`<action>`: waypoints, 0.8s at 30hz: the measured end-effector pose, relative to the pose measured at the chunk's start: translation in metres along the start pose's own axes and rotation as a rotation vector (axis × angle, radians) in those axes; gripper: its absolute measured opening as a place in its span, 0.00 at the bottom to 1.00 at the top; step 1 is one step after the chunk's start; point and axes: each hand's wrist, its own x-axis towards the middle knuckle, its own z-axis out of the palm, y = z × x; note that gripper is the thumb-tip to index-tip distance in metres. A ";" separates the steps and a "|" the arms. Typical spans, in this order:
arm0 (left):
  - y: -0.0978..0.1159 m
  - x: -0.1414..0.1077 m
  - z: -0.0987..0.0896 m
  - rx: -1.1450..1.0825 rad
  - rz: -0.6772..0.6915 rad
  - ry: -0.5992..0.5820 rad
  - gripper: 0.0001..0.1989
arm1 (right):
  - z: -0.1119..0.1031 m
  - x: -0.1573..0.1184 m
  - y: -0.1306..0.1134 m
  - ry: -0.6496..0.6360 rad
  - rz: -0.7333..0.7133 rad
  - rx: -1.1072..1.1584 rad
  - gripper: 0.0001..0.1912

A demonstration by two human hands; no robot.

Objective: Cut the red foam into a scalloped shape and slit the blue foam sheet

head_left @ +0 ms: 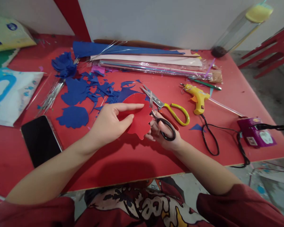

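A red craft sheet point(139, 124) with a wavy, cut edge is held over the table between my hands. My left hand point(112, 119) grips it from the left, its thumb and index finger lying on the top face. In my right hand point(167, 136) is a small pair of scissors point(155, 114) with black handles, blades pointing away from me along the sheet's right edge. Some right fingers are hidden beneath the scissors and sheet. Just beyond lie larger shears point(171, 114) with yellow and red handles. Blue cut pieces point(75, 91) are scattered to the left.
A yellow hot glue gun point(198, 96) lies right, its cord near a purple box point(255, 132). A phone point(41, 138), wipes pack point(13, 94) and wire bundle point(52, 94) are left. Rolled blue sheet point(123, 49) and wrapped sticks point(153, 68) line the back, near a clear container point(238, 33).
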 end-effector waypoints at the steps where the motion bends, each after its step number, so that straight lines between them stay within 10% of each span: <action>1: 0.000 0.000 0.000 0.000 0.004 0.003 0.17 | 0.000 0.000 0.000 0.002 0.002 0.001 0.20; 24: 0.000 -0.001 0.000 -0.030 -0.007 -0.003 0.17 | 0.003 0.001 -0.003 0.011 -0.021 -0.008 0.19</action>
